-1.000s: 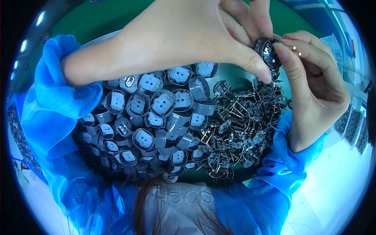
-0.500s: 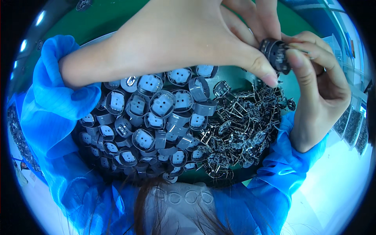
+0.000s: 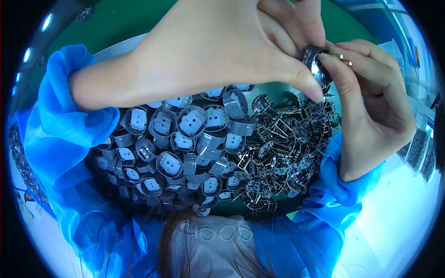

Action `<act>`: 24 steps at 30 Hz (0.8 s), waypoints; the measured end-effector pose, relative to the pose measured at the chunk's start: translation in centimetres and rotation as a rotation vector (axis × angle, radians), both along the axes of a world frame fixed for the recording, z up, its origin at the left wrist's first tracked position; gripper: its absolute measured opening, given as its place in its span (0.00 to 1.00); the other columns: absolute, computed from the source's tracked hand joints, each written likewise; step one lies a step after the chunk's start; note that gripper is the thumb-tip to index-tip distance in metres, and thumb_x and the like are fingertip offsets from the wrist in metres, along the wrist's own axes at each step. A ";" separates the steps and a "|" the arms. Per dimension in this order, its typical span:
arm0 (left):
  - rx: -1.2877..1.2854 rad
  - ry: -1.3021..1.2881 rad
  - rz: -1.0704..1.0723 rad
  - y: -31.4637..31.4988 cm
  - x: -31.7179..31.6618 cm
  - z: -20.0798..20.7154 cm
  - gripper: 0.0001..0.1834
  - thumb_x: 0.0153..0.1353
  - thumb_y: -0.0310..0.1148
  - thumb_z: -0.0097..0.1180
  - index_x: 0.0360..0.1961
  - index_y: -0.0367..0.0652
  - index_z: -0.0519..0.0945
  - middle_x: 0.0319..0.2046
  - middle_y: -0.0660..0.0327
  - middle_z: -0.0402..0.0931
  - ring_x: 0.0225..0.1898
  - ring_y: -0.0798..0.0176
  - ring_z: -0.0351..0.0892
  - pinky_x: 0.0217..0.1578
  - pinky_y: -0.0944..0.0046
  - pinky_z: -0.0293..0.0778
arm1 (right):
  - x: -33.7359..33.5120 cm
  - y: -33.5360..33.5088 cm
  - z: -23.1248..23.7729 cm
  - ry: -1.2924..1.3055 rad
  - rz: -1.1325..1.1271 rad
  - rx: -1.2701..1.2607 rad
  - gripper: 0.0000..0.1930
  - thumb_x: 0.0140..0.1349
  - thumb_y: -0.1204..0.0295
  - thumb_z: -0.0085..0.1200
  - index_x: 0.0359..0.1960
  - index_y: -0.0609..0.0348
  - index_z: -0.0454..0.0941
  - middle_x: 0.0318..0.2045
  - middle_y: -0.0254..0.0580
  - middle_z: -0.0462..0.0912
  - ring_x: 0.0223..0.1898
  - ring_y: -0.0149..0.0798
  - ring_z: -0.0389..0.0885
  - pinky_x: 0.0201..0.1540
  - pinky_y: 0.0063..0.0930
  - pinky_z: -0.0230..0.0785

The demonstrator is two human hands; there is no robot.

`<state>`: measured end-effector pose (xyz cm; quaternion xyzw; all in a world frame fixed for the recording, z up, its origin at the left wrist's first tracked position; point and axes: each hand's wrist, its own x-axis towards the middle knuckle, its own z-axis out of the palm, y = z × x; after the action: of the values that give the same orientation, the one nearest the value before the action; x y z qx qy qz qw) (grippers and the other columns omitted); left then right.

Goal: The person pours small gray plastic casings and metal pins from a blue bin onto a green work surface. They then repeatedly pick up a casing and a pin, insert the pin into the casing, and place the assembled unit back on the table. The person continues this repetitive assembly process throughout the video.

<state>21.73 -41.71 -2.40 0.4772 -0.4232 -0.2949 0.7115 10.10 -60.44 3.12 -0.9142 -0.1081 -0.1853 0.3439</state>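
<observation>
My left hand point(image 3: 259, 48) reaches in from the left over the pile and grips a round dark grey plastic housing point(image 3: 318, 69) between thumb and fingers. Close against it, my right hand point(image 3: 373, 92) is closed in a pinch, its thumb at the housing's shiny edge. Two metal pins point(image 3: 345, 60) of a small pronged part stick out between the right fingers; the rest of that part is hidden. Below the hands lie many grey housings point(image 3: 170, 164) with pale, holed inner faces. To their right is a heap of dark pronged metal parts point(image 3: 282, 153).
Both piles lie in a large round tray with a pale rim point(image 3: 121, 46) on a green surface point(image 3: 118, 23). Clear bins of small dark parts point(image 3: 419, 148) stand at the far right. A loose part point(image 3: 84, 14) lies at the upper left.
The housing has turned, so its shiny edge now shows. My right thumb has shifted left onto it, and the metal pins have come into view between the right fingers.
</observation>
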 end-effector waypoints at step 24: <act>0.382 -0.247 0.148 1.1 0.3 3.0 0.15 0.59 0.22 0.64 0.47 0.29 0.83 0.38 0.53 0.86 0.36 0.71 0.85 0.38 0.74 0.81 | 0.9 -1.1 -1.8 0.330 0.114 0.499 0.18 0.69 0.83 0.54 0.59 0.66 0.71 0.47 0.42 0.81 0.49 0.32 0.81 0.50 0.23 0.74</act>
<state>22.02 -40.60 0.62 0.6654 -0.4074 -0.2559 0.5708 10.96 -61.54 1.34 -0.8115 -0.0531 -0.0354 0.5808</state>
